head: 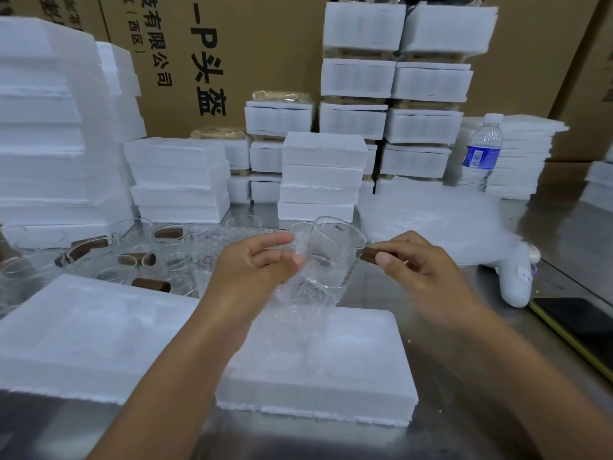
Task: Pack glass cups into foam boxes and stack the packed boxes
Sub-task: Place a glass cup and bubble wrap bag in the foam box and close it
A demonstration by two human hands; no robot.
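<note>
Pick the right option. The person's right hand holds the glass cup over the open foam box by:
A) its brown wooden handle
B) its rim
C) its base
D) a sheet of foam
A: the right hand pinches the brown wooden handle that sticks out from the tilted glass cup, while the left hand holds bubble wrap against the cup.

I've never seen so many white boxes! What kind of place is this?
Probably a packing room or warehouse: stacks of foam boxes, big cardboard cartons behind them, and glass cups waiting on a metal table.
</note>
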